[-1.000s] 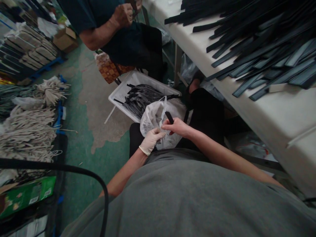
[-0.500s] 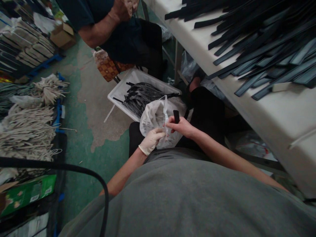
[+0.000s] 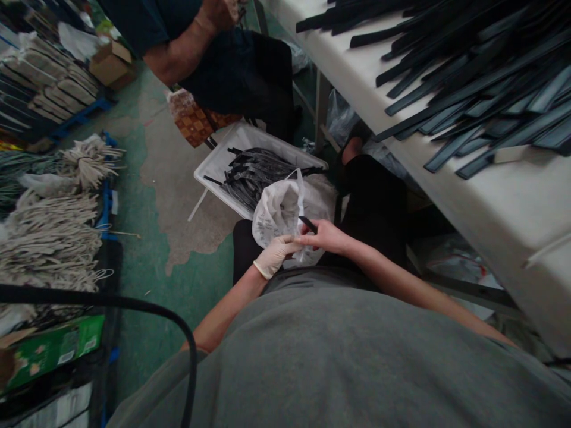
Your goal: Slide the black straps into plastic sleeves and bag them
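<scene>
A white plastic bag (image 3: pixel 276 208) stands open over my lap. My left hand (image 3: pixel 275 254), in a pale glove, is at the bag's near side with its fingers closed; what they pinch is too small to make out. Touching its fingertips is my bare right hand (image 3: pixel 325 236), closed on a short black strip (image 3: pixel 307 224) that points up and to the left. Just beyond the bag, a white bin (image 3: pixel 209 160) holds a heap of dark strips (image 3: pixel 254 172).
Long black strips (image 3: pixel 464 77) lie on the pale table (image 3: pixel 526 208) at the right. A person in dark clothes (image 3: pixel 178 53) sits beyond the bin, near a woven checked thing (image 3: pixel 191 122). Bundles of pale cords (image 3: pixel 49 238) and a cardboard box (image 3: pixel 111 64) are at the left.
My right hand has moved slightly down and left to meet my left hand. The black strip has tilted from upright to slanting left.
</scene>
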Demonstrator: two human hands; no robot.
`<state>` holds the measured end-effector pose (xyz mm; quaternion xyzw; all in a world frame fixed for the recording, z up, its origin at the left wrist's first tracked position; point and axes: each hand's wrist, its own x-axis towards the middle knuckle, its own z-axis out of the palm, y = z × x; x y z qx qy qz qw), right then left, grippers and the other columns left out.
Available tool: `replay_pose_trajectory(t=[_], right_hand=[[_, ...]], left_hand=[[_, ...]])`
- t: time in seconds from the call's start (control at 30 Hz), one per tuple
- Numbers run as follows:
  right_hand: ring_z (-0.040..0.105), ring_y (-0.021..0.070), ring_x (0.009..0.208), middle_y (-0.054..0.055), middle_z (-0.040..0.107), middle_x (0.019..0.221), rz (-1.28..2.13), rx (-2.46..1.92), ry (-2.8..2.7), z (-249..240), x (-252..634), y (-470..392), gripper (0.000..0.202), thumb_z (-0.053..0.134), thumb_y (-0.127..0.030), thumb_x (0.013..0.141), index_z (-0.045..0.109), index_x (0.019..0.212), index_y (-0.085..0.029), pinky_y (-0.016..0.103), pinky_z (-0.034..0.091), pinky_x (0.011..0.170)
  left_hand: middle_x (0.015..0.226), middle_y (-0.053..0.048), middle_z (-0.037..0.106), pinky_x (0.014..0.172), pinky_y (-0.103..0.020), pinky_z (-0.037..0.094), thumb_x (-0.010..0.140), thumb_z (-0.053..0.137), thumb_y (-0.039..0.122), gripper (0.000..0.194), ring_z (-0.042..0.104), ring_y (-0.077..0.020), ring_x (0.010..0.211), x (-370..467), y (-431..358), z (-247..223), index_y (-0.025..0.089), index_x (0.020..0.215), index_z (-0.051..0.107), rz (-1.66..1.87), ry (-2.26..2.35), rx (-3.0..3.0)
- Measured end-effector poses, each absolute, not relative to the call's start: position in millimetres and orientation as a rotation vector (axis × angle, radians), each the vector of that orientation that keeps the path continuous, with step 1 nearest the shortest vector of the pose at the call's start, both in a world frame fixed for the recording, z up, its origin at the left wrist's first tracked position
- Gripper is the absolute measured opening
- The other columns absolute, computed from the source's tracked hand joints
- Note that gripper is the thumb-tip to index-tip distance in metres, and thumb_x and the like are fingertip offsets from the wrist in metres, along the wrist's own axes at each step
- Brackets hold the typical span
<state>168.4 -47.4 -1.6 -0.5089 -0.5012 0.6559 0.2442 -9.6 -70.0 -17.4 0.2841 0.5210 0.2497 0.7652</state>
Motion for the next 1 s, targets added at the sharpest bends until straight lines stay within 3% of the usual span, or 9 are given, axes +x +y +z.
replay_pose_trajectory(t=[0.1,0.2,0.33,0.47,0.57,0.67,0.87,1.0], right_hand=[[0.052,0.0108,0.054,-0.002,0.055,0.062,1.723,-1.468,-1.310,-4,162,-50,0.025,0.075,-0.037,0.064,0.059,0.069,-0.017,0.021,0.048,0.043],[0.051,0.0106,0.053,-0.002,0.052,0.059,1.713,-1.473,-1.140,-10,159,-48,0.016,0.070,-0.029,0.065,0.059,0.064,-0.018,0.021,0.048,0.043],[0.047,0.0084,0.049,-0.002,0.056,0.060,1.788,-1.455,-1.021,-14,165,-43,0.006,0.066,-0.023,0.065,0.064,0.067,-0.018,0.021,0.049,0.043],[0.031,0.0024,0.040,0.000,0.066,0.072,2.136,-1.189,-0.965,-13,175,-44,0.019,0.067,-0.028,0.070,0.071,0.086,-0.018,0.023,0.052,0.049],[0.046,0.0048,0.047,0.005,0.072,0.094,2.293,-0.975,-0.904,-13,178,-46,0.035,0.073,-0.033,0.070,0.071,0.102,-0.020,0.022,0.053,0.053],[0.063,0.0125,0.071,0.007,0.072,0.102,2.299,-0.909,-0.935,-14,176,-45,0.041,0.080,-0.036,0.067,0.071,0.102,-0.018,0.021,0.052,0.057],[0.061,0.0120,0.069,0.004,0.069,0.090,2.260,-0.830,-0.953,-13,167,-45,0.036,0.085,-0.040,0.060,0.064,0.075,-0.015,0.020,0.049,0.055],[0.058,0.0113,0.064,0.000,0.063,0.075,2.173,-0.948,-0.896,-15,164,-46,0.040,0.086,-0.042,0.056,0.060,0.071,-0.016,0.021,0.049,0.054]], left_hand=[[0.058,0.002,0.060,0.054,-0.022,0.035,0.054,0.087,0.034,0.032,0.049,-0.0072,0.051,-8,-70,-21,0.012,0.072,0.070,0.567,1.165,0.656],[0.066,-0.002,0.067,0.061,-0.024,0.043,0.058,0.086,0.038,0.036,0.058,-0.0111,0.058,-5,-71,-23,0.012,0.077,0.071,0.559,1.106,0.572],[0.066,-0.003,0.066,0.062,-0.025,0.047,0.063,0.084,0.031,0.029,0.060,-0.0116,0.057,-4,-70,-17,0.011,0.078,0.069,0.543,1.062,0.453],[0.063,-0.002,0.060,0.072,-0.032,0.054,0.077,0.070,0.025,0.014,0.057,-0.0110,0.054,-8,-69,-4,0.012,0.081,0.067,0.413,0.922,0.279],[0.063,-0.001,0.054,0.078,-0.037,0.055,0.083,0.059,0.027,0.016,0.053,-0.0105,0.054,-12,-71,1,0.013,0.077,0.063,0.375,0.777,0.176],[0.061,0.001,0.047,0.077,-0.036,0.055,0.086,0.055,0.032,0.021,0.047,-0.0101,0.052,-13,-74,1,0.015,0.073,0.057,0.359,0.689,0.133],[0.056,0.003,0.036,0.069,-0.034,0.053,0.089,0.051,0.042,0.035,0.032,-0.0093,0.047,-9,-79,3,0.020,0.064,0.042,0.327,0.666,0.110],[0.055,0.004,0.033,0.066,-0.032,0.051,0.090,0.051,0.042,0.037,0.028,-0.0089,0.046,-9,-80,3,0.020,0.062,0.039,0.368,0.671,0.106]])
